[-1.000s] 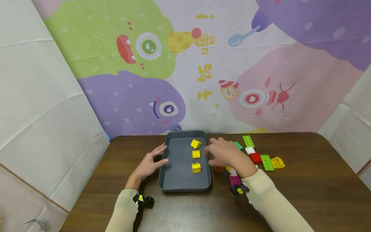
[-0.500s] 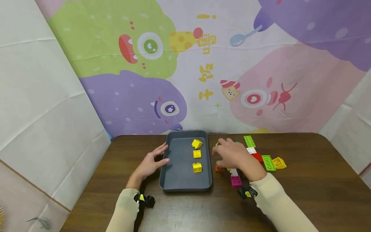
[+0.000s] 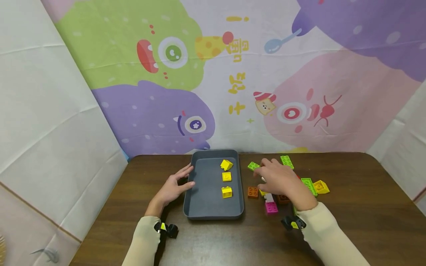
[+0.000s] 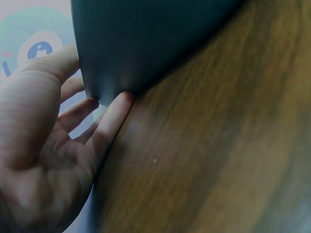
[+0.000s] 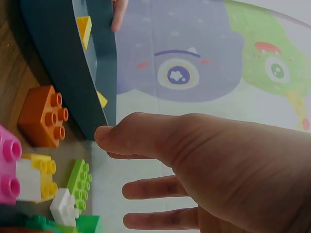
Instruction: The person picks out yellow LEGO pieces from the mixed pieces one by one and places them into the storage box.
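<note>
Left hand point(image 3: 170, 191) relaxed, touching gray tray point(image 3: 204, 186) at left rim. Three yellow bricks point(image 3: 226, 177) in tray's right half. Orange brick point(image 3: 253, 192) just right of tray. Right hand point(image 3: 277, 178) empty, over loose bricks point(image 3: 271, 208) farther right of tray.

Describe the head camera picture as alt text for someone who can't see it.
A person's left hand touches the left side of a gray tray holding three yellow blocks, while the right hand hovers over assorted colored blocks on a dark wooden table. Behind is a backdrop printed with cartoon creatures.
</note>
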`<state>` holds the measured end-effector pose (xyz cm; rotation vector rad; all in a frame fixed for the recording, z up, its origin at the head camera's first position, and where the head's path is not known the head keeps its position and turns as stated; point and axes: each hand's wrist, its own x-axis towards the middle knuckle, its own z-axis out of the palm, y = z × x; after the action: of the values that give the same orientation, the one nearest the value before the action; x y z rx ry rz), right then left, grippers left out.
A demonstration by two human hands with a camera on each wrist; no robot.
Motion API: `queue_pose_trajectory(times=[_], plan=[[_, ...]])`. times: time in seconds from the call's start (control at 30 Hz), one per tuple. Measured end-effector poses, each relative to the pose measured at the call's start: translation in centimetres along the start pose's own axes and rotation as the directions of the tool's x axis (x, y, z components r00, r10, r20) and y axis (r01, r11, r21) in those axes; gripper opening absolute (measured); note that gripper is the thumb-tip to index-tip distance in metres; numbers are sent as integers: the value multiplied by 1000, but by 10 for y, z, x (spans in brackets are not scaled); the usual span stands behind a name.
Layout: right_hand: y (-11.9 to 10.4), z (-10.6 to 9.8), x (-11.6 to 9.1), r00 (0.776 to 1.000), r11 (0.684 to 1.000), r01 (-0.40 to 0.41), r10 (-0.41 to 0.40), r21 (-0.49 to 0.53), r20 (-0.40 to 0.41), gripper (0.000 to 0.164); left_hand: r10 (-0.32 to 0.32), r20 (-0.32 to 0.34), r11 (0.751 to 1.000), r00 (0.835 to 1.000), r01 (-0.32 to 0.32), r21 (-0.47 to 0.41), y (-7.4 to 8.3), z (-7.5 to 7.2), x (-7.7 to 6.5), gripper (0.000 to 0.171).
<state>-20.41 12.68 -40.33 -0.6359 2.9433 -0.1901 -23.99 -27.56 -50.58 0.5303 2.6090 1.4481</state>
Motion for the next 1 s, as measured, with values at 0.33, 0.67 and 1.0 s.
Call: queue_pose_trajectory(times=[0.33, 0.67, 1.0], plan=[[17, 4, -11, 1000, 1000, -10, 10, 20, -2, 36, -15, 16, 999, 1000, 16, -44, 2, 0, -1, 73], [39, 6, -19, 999, 998, -43, 43, 48, -14, 38, -1, 7, 999, 1000, 1, -32, 2, -1, 0, 71], [55, 2, -25, 995, 994, -94, 93, 58, 23, 42, -9, 11, 1000, 1000, 10, -24, 1, 0, 1, 72]])
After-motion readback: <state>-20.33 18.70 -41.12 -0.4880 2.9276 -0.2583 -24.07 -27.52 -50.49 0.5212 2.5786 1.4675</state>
